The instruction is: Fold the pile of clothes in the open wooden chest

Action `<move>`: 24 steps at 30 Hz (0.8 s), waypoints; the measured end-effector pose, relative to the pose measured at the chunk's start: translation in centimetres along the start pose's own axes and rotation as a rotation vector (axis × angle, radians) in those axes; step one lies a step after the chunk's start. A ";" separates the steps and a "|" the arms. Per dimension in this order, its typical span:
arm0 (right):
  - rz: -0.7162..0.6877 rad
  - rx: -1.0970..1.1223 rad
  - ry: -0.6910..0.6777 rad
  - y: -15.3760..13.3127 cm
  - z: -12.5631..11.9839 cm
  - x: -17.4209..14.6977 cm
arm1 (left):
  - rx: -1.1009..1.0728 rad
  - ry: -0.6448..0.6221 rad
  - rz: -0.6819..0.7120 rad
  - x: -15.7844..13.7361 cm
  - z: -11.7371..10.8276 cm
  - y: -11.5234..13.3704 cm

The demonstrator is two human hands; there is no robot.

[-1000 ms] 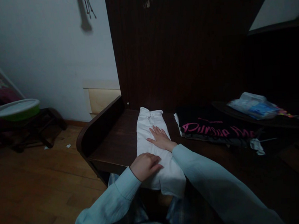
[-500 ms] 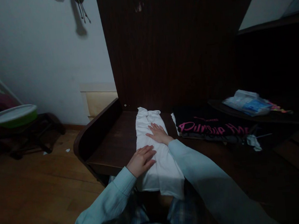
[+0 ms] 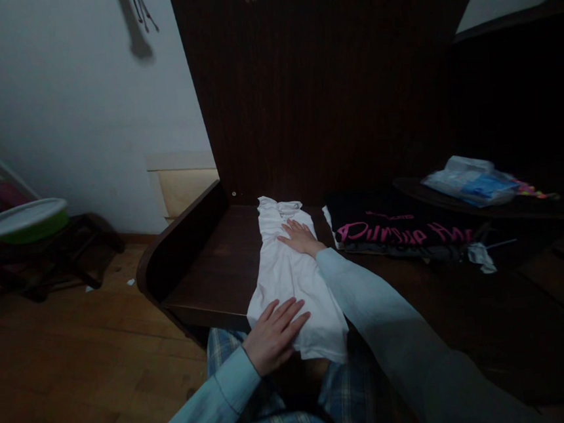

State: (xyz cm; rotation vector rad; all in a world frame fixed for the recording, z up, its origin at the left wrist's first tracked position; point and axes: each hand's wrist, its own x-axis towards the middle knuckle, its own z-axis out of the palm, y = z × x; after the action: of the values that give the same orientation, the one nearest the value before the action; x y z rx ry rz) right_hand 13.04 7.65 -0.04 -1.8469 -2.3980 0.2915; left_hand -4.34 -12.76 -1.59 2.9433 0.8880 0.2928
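Note:
A white garment [image 3: 282,271], folded into a long strip, lies on the dark wooden surface with its gathered end at the back. Its near end hangs over the front edge by my lap. My right hand [image 3: 299,237] rests flat on the upper part, fingers spread. Near the lower end, my left hand [image 3: 277,333] lies across the cloth with its fingers stretched out. That hand hides the garment's lower left corner. Neither hand shows a grip on the cloth.
To the right lies a folded black garment [image 3: 386,219] with pink lettering, beside a plastic packet [image 3: 474,181] on a dark ledge. A raised wooden side panel [image 3: 180,237] bounds the left. Further left, a green basin [image 3: 26,224] sits on a dark stool [image 3: 73,256].
My left hand has slid down the white garment toward its near end. My right hand stays on the upper part. The camera view has shifted slightly.

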 end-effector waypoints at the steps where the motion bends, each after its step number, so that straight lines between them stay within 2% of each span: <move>1: -0.001 0.002 0.003 0.0 0.0 0.0 | 0.029 0.032 -0.005 -0.3 0.5 0.1; 6: -0.005 0.023 0.037 -0.2 -0.3 -0.5 | 0.000 0.203 0.024 -0.8 1.5 -0.2; 14: -0.029 0.066 0.014 -0.3 -0.3 -0.6 | -0.163 0.302 -0.009 -0.4 1.0 0.0; 17: -0.053 0.170 0.142 -0.5 -0.7 -1.2 | -0.221 0.370 -0.047 -1.1 0.6 -0.3; 19: -0.081 0.294 0.269 -0.6 -1.1 -2.7 | -0.228 0.449 -0.109 -2.2 0.3 -0.9; 21: -0.148 0.421 0.349 -0.4 -1.4 -5.6 | -0.204 0.517 -0.185 -3.6 0.2 -1.8; 22: -0.220 0.462 0.353 -0.3 -1.5 -7.6 | -0.183 0.532 -0.216 -4.4 0.3 -2.3; 24: -0.273 0.500 0.349 0.1 -1.4 -12.2 | -0.128 0.515 -0.236 -5.7 0.5 -3.1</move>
State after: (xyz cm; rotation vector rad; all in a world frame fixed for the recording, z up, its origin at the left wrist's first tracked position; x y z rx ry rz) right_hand 16.59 -3.93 1.74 -1.2245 -2.0607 0.4502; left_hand -10.54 -13.29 -3.34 2.6423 1.1978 1.0760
